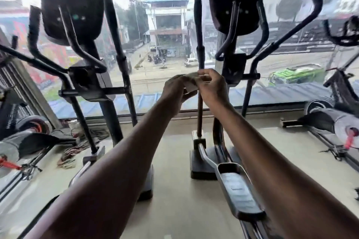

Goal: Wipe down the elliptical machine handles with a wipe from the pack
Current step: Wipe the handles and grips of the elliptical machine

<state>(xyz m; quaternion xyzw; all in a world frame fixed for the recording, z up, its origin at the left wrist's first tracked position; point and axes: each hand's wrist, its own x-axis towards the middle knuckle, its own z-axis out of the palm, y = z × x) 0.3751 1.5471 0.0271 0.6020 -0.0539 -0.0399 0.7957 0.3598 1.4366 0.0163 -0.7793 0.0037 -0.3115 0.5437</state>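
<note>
Btwn both hands: thin crumpled wipe

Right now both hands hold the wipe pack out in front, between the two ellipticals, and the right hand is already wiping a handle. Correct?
Not quite. In the head view the right hand touches no handle; with the left hand it pinches the wipe pack in mid-air. The rest stands: both hands hold it between the two ellipticals.

Big window across upper frame, green vehicle at right, rag pile lower left on floor
</note>
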